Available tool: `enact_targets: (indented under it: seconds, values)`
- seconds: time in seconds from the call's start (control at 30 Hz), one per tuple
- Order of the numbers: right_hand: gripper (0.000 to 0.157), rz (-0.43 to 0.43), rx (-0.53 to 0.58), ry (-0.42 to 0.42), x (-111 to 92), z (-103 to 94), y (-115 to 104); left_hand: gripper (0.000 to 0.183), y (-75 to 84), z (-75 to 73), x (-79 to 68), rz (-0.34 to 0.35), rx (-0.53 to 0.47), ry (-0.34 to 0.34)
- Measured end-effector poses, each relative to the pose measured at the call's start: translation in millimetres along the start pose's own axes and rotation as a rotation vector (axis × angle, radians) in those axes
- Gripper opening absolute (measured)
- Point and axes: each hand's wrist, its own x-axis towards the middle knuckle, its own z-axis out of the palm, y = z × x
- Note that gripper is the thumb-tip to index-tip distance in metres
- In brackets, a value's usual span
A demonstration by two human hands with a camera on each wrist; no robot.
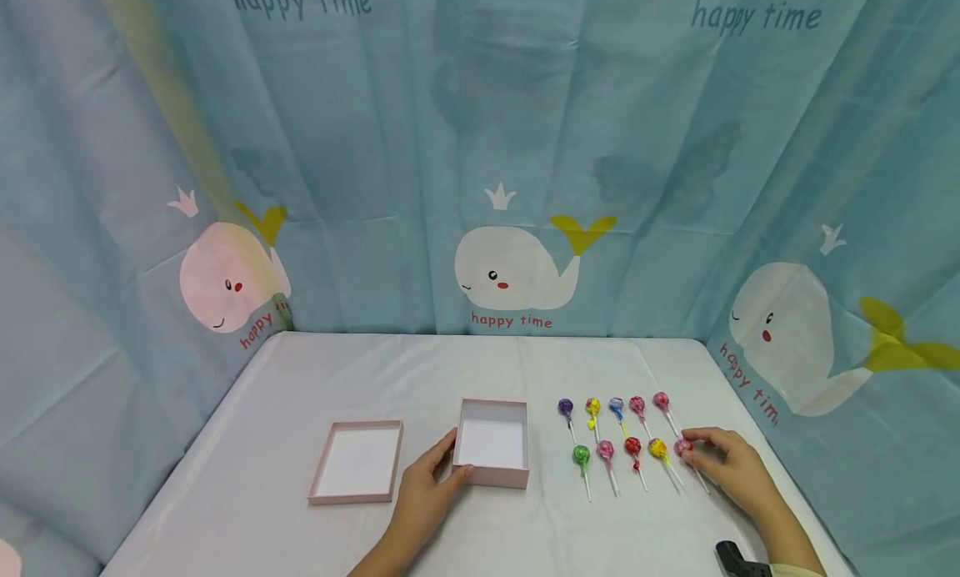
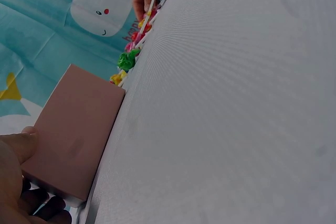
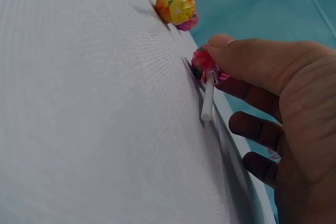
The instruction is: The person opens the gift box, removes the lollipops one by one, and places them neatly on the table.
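Observation:
A pink open box (image 1: 491,477) with a white inside stands at the middle of the table. My left hand (image 1: 427,495) holds its left side, the thumb on the front wall, as the left wrist view also shows. At the right, my right hand (image 1: 733,470) pinches the wrapped head of a pink-red lollipop (image 3: 202,65) between thumb and index finger; its white stick points toward me. Several other lollipops lie in two rows left of that hand, among them a yellow one (image 1: 657,449), a red one (image 1: 633,447) and a green one (image 1: 581,455).
The pink-edged box lid (image 1: 352,499) lies with its white inside up, left of the box. A white cloth covers the table (image 1: 247,527). Blue curtains (image 1: 390,143) with whales hang around it. Near the right forearm is a black object (image 1: 738,560).

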Motion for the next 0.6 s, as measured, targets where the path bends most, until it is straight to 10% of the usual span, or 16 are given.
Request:
enact_targets:
  seconds: [0.6]
  values:
    - [0.032, -0.064, -0.048, 0.157, -4.1, -18.3, -11.8, 0.069, 10.3, -9.2, 2.6, -0.005, 0.017, 0.018]
